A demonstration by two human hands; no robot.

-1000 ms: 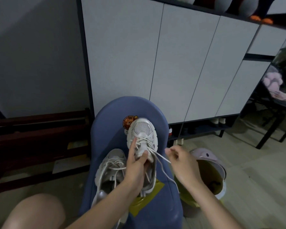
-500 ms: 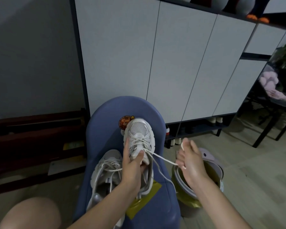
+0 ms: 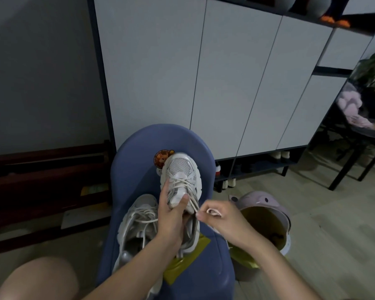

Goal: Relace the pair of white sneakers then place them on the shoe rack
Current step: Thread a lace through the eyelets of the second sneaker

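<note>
Head view: mid-lacing, shoe one of two. Left hand [image 3: 171, 215] grips the right-side sneaker [image 3: 181, 185] around the tongue, thumb pressed on top, toe pointing away, sole resting on the blue chair [image 3: 136, 152]. Right hand [image 3: 221, 219] pinches the lace [image 3: 194, 205] end just beside the upper eyelets, fingers curled tight on it.

Done so far: lower rows on this sneaker look crossed and snug. Upper eyelets not finished as far as I can tell (hand covers part of them), no bow.

Second sneaker [image 3: 139, 221] lies on the chair seat just left of the first, touching the left wrist; laces there are loose and tangled, so I'd judge it unfinished.

Left: finish top rows, tie, do the second sneaker, then move both to the rack [image 3: 258, 167] under the cabinet, well apart from the chair. Roughly under half done, my estimate.
</note>
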